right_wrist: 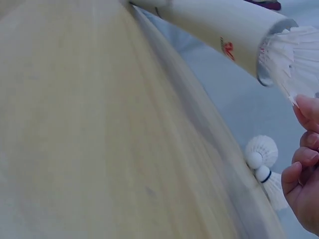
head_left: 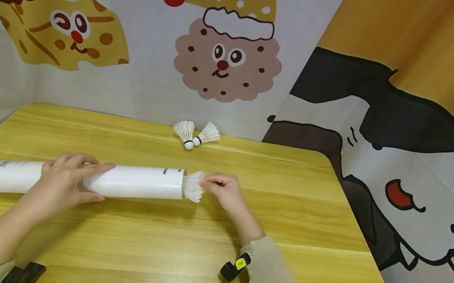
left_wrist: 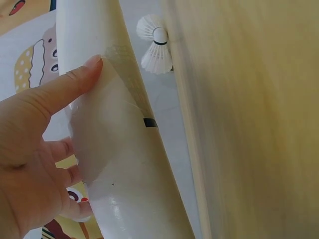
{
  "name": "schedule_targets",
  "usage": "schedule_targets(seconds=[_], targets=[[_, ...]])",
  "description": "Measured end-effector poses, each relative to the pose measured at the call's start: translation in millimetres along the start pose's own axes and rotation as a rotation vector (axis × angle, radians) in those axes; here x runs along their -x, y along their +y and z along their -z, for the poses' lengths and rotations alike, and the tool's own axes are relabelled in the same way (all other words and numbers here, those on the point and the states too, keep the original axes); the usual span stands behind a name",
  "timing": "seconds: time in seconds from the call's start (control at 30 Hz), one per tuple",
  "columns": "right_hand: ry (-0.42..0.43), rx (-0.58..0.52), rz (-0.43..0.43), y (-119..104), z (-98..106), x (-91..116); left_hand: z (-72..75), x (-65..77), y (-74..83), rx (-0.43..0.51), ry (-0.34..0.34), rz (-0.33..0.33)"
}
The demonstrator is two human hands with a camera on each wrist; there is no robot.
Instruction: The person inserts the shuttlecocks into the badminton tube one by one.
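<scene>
Head view, looking down at a wood-grain tabletop: person's L hand is wrapped round a long white tube, fingers over the far side, thumb on the near side, w/ gaps btwn the digits. R hand pinches the feather rim of a shuttlecock btwn thumb & index fingertip; its other fingers are curled in

Tube is a smooth, glossy cylinder w/ small dark lettering; R wrist view also shows a red mark near the mouth. It lies nearly level, its far end towards approx 9 o'clock & its round open mouth towards 3 o'clock. The pinched shuttlecock sits at that mouth, partly inside: white feather skirt fanning out towards 3 o'clock, cork end hidden

At 12 o'clock from the mouth, near the tabletop's far edge, 2 more shuttlecocks lie w/ rounded white corks together, ribbed white skirts splayed, dark bands at the necks. Bkgd: a pale cloth printed w/ cartoon faces, tabletop in front of it
</scene>
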State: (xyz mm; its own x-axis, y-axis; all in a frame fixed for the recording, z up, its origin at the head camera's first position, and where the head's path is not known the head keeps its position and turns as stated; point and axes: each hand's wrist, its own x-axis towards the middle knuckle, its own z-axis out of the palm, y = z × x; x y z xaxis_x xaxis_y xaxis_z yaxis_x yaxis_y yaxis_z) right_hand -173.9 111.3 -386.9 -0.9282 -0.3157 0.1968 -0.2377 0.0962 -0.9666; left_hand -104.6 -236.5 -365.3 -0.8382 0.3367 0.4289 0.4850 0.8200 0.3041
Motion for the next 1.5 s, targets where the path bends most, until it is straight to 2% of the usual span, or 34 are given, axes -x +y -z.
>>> schedule_targets(seconds=[0.37, 0.63, 0.9, 1.13, 1.37, 1.5], targets=[[0.016, 0.073, -0.028, -3, -23, 3, -1.3, -0.1, 3.6, 0.023, -0.006, -0.012], [0.067, 0.064, -0.031, -4, -28, 5, -1.0, -0.6, 4.3, 0.023, -0.018, 0.005], [0.08, 0.079, -0.007, -4, -33, 6, -1.3, -1.1, 3.9, 0.021, -0.018, 0.009], [0.099, 0.074, 0.007, -7, -37, 8, -2.1, -0.8, 3.9, 0.02, -0.006, -0.003], [0.125, 0.09, -0.033, -13, -44, 10, -3.7, -2.0, 6.1, 0.027, -0.002, -0.023], [0.138, 0.106, -0.027, -15, -48, 11, -5.0, -3.7, 8.8, 0.034, -0.013, -0.025]])
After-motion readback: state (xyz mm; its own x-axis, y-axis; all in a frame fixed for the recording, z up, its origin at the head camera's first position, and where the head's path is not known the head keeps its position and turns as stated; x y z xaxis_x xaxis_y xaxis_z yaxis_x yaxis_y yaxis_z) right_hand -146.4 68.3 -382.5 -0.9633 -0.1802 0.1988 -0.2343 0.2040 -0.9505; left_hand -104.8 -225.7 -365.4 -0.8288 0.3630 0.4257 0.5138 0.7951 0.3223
